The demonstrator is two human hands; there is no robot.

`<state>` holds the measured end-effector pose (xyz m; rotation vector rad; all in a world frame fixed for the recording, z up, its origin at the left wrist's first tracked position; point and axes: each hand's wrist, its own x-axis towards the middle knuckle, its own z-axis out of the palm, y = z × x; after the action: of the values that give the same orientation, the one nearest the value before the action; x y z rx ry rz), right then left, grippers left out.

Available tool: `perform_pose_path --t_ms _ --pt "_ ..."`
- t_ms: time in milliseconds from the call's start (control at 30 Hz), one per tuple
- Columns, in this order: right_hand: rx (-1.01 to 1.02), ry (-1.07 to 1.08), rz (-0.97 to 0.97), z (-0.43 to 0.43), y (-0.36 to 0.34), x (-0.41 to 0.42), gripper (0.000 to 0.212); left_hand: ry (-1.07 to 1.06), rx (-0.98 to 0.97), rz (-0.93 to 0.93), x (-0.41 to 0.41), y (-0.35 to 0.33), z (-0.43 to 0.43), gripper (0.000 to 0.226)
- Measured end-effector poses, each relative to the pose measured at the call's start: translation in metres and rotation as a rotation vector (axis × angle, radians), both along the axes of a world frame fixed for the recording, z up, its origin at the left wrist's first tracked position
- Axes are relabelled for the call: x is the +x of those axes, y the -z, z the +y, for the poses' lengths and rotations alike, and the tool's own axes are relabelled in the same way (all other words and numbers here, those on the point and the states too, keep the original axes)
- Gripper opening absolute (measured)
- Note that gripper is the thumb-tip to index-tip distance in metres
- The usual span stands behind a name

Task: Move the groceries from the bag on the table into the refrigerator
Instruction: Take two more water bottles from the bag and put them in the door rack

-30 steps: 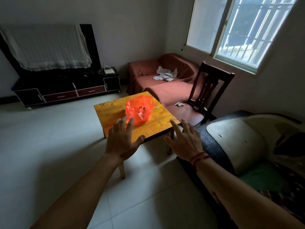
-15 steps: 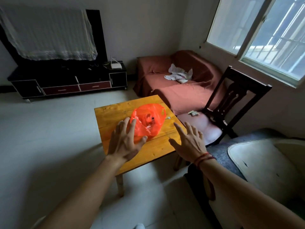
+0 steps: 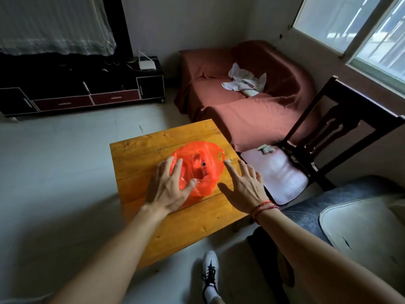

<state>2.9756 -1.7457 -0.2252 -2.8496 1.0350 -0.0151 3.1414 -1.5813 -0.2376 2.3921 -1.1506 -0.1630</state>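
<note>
Bag (image 3: 198,157): one orange-red see-through plastic bag, sitting on the far half of the table (image 3: 140,154), mouth loosely up and handles slack. Through the plastic you can make out one small dark round thing near the middle. The rest of the contents are only reddish shapes, too blurred to name or count.

Your left hand (image 3: 168,190) is over the bag's near left side, fingers straight and spread wide. The fingertips lie against the crinkled plastic and the thumb tip rests on the bag's near edge. Nothing is pinched or curled round.

Your right hand (image 3: 243,187) is just right of the bag, also flat and fanned out, holding nothing. Its index finger reaches toward the bag's right edge. You cannot tell from this view whether it touches the plastic or the wood below. A red string (image 3: 264,207) circles that wrist.

One tiny pale object (image 3: 229,160) lies on the table just beside the bag's right side.

Around you: one dark chair (image 3: 341,119) right of the table with one pale cushion (image 3: 280,176), one covered sofa (image 3: 241,110) beyond it carrying a crumpled cloth (image 3: 244,83), one low TV stand (image 3: 87,93) by the far wall, and one white shoe (image 3: 210,273) on the floor below the table's near edge.
</note>
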Motion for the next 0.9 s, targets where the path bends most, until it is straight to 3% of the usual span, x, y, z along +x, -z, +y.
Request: perform_pose_path --t_ms 400,633,900 --pt "0.150 -0.088 0.079 -0.122 0.073 0.104 0.070 -0.088 0.127 0.079 0.065 0.063 -0.118 0.081" --pt "0.287 -0.136 0.168 -0.138 0.128 0.143 0.070 -0.125 0.247 0.160 0.085 0.111 -0.141 0.071" --pt "0.398 -0.134 0.231 -0.138 0.157 0.165 0.072 -0.021 0.340 0.227 0.096 0.144 -0.160 0.061"
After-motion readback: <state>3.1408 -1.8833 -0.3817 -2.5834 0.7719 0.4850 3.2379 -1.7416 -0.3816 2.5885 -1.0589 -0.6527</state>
